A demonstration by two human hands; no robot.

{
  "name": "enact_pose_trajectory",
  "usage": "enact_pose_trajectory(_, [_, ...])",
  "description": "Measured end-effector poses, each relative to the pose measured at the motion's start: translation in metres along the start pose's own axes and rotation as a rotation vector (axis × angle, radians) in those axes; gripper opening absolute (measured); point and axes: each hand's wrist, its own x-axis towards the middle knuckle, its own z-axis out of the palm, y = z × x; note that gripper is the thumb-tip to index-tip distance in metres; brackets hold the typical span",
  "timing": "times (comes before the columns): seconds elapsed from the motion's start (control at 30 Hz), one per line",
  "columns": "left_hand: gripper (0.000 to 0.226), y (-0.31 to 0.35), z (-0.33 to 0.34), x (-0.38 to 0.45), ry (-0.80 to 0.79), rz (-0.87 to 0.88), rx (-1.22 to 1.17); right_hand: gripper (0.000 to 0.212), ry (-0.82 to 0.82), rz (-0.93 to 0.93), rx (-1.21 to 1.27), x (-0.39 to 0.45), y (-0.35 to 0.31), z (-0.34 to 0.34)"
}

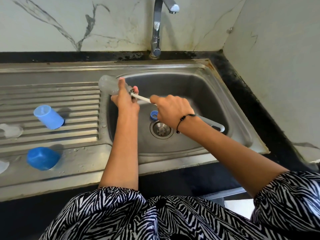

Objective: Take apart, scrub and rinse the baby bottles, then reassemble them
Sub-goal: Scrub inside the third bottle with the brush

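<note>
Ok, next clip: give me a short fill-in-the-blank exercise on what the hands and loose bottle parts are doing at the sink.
1. The left hand grips a clear ____ over the sink basin.
2. The right hand holds the handle of a bottle ____, bristles at the bottle's mouth.
3. A blue collar ring lies in the basin beside the ____.
4. Two blue caps sit on the ____ to the left.

Missing words: bottle; brush; drain; drainboard
</note>
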Motion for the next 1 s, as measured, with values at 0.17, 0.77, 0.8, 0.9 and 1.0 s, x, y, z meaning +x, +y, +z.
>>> enact_pose_trajectory(0.17, [0.051,0.001,-0.002,-0.001,-0.001,-0.018,-0.006,0.032,0.001,0.031,0.077,0.013,-0.006,-0.005])
enact_pose_trajectory(0.77, [0.035,0.008,-0.005,-0.001,-0.247,-0.294,-0.343,0.021,-0.132,0.156,0.844,-0.004,-0.005,0.000])
enact_pose_trajectory(0.8, [0.036,0.008,-0.005,0.000,-0.235,-0.271,-0.292,0.022,-0.091,0.116,0.740,-0.008,-0.004,0.003])
enact_pose_trajectory(0.9, [0.038,0.002,-0.003,0.001,-0.187,-0.223,-0.188,0.032,-0.056,0.066,0.444,-0.020,0.006,0.005])
enact_pose_trajectory(1.0, [0.033,-0.002,-0.001,-0.001,-0.126,-0.179,-0.145,0.041,-0.049,-0.012,0.108,-0.031,0.014,0.001])
